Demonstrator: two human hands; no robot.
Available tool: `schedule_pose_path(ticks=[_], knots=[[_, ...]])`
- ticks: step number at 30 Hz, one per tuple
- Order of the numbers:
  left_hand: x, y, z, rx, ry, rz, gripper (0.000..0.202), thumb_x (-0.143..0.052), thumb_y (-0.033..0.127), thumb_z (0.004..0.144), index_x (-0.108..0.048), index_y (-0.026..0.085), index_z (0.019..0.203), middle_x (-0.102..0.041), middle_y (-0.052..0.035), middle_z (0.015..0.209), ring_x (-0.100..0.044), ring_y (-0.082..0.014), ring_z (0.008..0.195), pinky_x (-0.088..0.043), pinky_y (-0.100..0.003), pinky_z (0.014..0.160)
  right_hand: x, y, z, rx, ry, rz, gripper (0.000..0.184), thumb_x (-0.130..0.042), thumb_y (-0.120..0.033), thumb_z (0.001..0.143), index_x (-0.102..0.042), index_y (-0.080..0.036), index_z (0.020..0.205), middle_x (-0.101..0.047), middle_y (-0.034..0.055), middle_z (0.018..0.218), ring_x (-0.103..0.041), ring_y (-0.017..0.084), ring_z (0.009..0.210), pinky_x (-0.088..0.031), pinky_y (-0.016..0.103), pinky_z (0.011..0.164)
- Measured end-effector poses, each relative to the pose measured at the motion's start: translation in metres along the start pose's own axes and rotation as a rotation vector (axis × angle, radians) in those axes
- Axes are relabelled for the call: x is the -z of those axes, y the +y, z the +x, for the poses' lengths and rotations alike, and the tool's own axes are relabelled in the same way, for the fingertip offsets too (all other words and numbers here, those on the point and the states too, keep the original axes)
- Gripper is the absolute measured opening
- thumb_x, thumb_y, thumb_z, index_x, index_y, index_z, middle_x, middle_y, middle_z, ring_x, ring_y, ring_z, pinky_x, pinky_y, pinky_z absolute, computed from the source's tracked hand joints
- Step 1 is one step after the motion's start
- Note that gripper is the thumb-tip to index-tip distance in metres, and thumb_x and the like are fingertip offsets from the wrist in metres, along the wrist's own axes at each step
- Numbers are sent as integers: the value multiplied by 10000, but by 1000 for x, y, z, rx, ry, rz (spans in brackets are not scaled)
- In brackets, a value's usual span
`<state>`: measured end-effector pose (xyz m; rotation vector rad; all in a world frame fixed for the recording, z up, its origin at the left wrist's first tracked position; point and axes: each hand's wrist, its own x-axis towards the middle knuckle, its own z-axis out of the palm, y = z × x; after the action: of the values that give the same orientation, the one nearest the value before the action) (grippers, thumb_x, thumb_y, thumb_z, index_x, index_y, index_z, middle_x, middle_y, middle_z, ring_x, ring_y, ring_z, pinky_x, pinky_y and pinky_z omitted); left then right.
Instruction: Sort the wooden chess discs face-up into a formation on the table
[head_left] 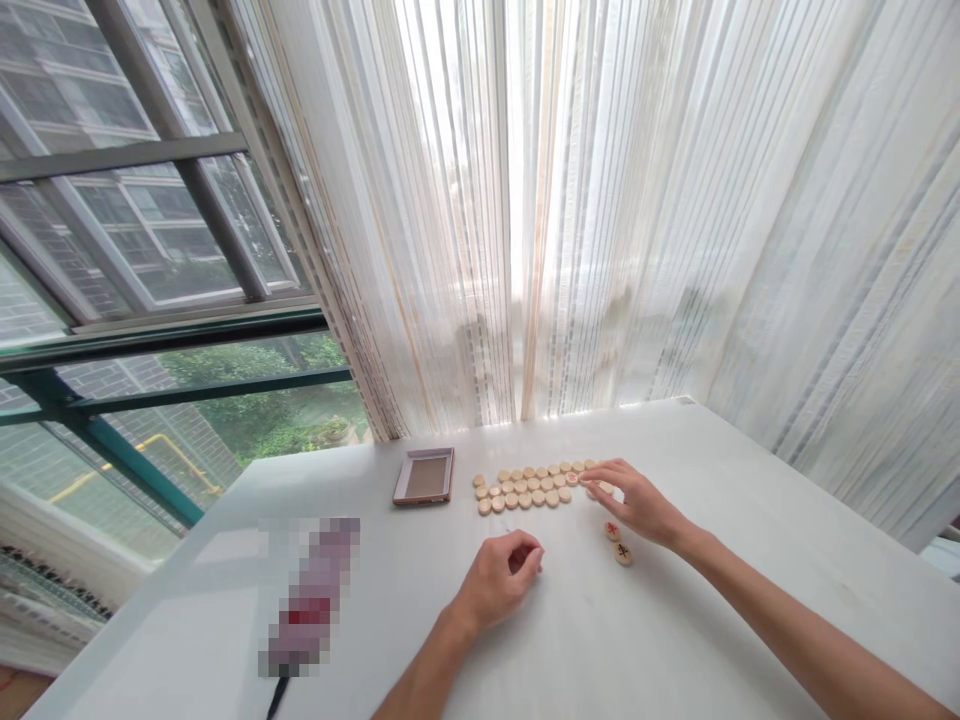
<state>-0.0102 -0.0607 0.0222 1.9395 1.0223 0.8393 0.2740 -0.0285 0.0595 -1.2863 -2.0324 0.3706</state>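
Round wooden Chinese chess pieces (525,487) lie in rows on the white table, most with their plain sides up. One piece with a red character (572,479) sits at the right of the middle row. My right hand (630,500) reaches over that end, thumb and fingertips closed on a piece beside the red one. Its palm partly covers more pieces. Below it lie a loose piece with a red character (612,532) and one with a black character (623,553). My left hand (502,575) rests on the table in a loose fist, nearer me than the rows.
A shallow open box (424,477) stands left of the rows. A blurred, pixelated purple object (315,595) with a black cord or strap lies at the table's left. Sheer striped curtains (540,250) hang behind the table (720,470); a window (150,230) is at the left.
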Motion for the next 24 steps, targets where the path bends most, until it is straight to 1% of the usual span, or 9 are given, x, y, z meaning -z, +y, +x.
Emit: schedule_pose_path(ticks=[4, 8, 11, 13, 16, 19, 21, 24], knots=[[2, -1, 1, -14, 7, -16, 265, -520, 378, 949, -671, 167, 899, -723, -36, 759, -625, -139, 650, -474, -230, 629, -5, 1, 21, 46, -9, -40, 289, -492, -422, 960, -726, -272, 1038, -725, 73, 1030, -600, 270, 1064, -504, 437, 932], [2, -3, 0, -20, 4, -33, 247, -515, 362, 955, -660, 167, 914, -725, -42, 759, -618, -137, 635, -474, -225, 614, -13, 9, 29, 6, 19, -36, 259, -507, -389, 952, -720, -259, 1022, -717, 73, 993, -617, 259, 1028, -506, 431, 926], [5, -3, 0, -57, 8, 33, 211, -507, 322, 959, -658, 180, 919, -716, -32, 751, -612, -139, 634, -475, -229, 614, -18, 14, 30, -22, 39, -61, 244, -505, -352, 949, -706, -248, 1041, -699, 78, 1022, -641, 237, 966, -510, 421, 923], [10, -4, 0, -114, 47, 139, 175, -522, 282, 947, -668, 194, 909, -709, -32, 784, -619, -152, 680, -487, -248, 660, -19, 17, 30, -12, 26, -100, 240, -488, -321, 954, -696, -247, 1047, -696, 78, 1029, -643, 233, 962, -512, 413, 908], [20, -6, 3, -200, 188, 298, 131, -542, 221, 925, -672, 207, 929, -699, -47, 881, -631, -193, 822, -500, -309, 794, -19, 18, 30, 24, -12, -136, 230, -474, -276, 954, -694, -248, 1015, -712, 71, 1007, -625, 246, 1011, -503, 406, 895], [29, -10, 8, -264, 303, 371, 159, -536, 170, 912, -656, 218, 1004, -689, -62, 981, -618, -231, 956, -490, -377, 896, -21, 19, 29, 61, -50, -159, 234, -472, -231, 942, -698, -246, 1001, -730, 62, 995, -609, 258, 1049, -476, 416, 916], [33, -12, 10, -297, 332, 371, 183, -524, 145, 911, -644, 223, 1026, -679, -63, 1022, -608, -237, 1001, -487, -400, 921, -23, 19, 28, 82, -73, -175, 256, -461, -203, 935, -704, -244, 1006, -737, 62, 1008, -605, 264, 1070, -463, 421, 924], [32, -13, 11, -320, 325, 352, 185, -524, 129, 910, -638, 223, 1021, -670, -61, 1033, -604, -232, 1014, -491, -405, 926, -25, 18, 24, 96, -90, -192, 293, -438, -184, 937, -713, -244, 1021, -734, 67, 1057, -605, 268, 1101, -456, 421, 931]])
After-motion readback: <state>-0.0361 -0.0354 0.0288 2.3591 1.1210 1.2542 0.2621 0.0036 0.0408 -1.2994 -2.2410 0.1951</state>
